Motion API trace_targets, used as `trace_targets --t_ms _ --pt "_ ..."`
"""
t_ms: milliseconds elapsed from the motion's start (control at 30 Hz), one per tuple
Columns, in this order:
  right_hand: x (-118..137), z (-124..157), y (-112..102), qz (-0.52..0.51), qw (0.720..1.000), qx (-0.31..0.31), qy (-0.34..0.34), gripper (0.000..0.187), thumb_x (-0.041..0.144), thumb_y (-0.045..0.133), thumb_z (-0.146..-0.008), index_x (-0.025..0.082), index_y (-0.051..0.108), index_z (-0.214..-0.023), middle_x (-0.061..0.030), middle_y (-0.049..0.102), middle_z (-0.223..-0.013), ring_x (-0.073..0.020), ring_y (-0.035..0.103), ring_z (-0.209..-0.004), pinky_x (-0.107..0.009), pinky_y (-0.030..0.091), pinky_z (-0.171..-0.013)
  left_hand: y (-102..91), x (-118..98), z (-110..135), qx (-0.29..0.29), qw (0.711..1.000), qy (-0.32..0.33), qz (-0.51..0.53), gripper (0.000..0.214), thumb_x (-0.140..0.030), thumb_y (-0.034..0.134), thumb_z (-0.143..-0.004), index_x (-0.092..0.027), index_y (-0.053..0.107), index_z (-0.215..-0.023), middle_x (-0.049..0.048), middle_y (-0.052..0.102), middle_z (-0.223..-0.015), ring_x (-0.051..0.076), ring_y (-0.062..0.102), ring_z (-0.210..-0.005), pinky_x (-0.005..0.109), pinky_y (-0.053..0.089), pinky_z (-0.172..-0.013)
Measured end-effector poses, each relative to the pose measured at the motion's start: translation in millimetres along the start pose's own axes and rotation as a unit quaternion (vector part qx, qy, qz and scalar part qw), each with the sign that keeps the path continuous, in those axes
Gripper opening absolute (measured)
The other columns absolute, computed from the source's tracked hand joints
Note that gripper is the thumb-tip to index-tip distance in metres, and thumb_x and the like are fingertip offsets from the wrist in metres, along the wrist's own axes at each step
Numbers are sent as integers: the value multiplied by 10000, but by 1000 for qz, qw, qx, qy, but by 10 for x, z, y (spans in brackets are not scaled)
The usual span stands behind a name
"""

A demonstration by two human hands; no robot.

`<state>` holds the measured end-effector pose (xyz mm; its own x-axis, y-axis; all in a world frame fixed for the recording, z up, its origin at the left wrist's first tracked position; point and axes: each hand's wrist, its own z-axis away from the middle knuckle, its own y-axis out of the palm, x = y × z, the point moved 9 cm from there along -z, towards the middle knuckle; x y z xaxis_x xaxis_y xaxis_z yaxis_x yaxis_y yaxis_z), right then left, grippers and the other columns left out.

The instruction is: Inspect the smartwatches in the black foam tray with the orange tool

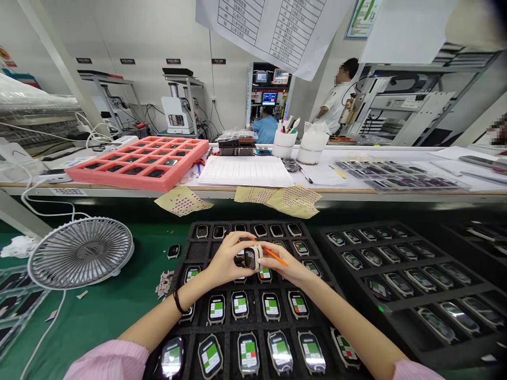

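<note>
My left hand [228, 257] is closed around a small smartwatch body [251, 258] with a dark screen, held above a black foam tray [190, 252]. My right hand [288, 266] touches the same watch body and pinches a thin orange stick [276, 256] that points left toward it. The tray below holds several watch bodies; those in the near rows show lit green, red and white screens, those in the far row are dark.
A second black tray [400, 301] of watch bodies lies to the right. A white desk fan [81, 252] lies on the green mat at left, beside one loose watch body [173, 250]. A pink tray [138, 162], papers and cups sit on the shelf behind. People work in the background.
</note>
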<state>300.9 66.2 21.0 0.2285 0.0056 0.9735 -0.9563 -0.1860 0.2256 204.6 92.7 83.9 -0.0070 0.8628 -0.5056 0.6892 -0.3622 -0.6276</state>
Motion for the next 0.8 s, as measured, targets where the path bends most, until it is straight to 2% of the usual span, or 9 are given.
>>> trace_targets --t_ms 200,333,467,800 --pt "-12 14 53 -55 998 12 0 388 309 788 -657 208 636 -1000 -5 623 -862 -138 563 -787 -232 440 -692 -10 -102 5 2 1000 23 15 505 -204 716 -673 -238 582 -1158 99 581 -1150 262 540 -1065 419 419 -923" --pt "15 13 92 -52 998 19 -6 377 299 779 -673 205 627 -1005 -1 623 -868 -135 572 -781 -237 442 -709 -15 -116 16 -1 999 33 18 522 -187 705 -674 -238 574 -1176 95 584 -1142 256 542 -1067 416 426 -921" --pt "47 16 144 -56 998 22 -2 441 300 785 -656 207 606 -1048 -9 646 -889 -157 613 -793 -292 468 -767 -18 -108 22 -6 999 35 25 501 -186 703 -673 -233 581 -1157 96 581 -1144 254 541 -1067 416 439 -914" --pt "90 61 172 -38 999 -23 -12 444 269 794 -632 200 607 -1030 -1 675 -842 -176 654 -779 -305 487 -733 -7 -134 33 5 999 44 30 440 -206 703 -685 -242 606 -1113 94 598 -1135 262 541 -1071 427 439 -923"
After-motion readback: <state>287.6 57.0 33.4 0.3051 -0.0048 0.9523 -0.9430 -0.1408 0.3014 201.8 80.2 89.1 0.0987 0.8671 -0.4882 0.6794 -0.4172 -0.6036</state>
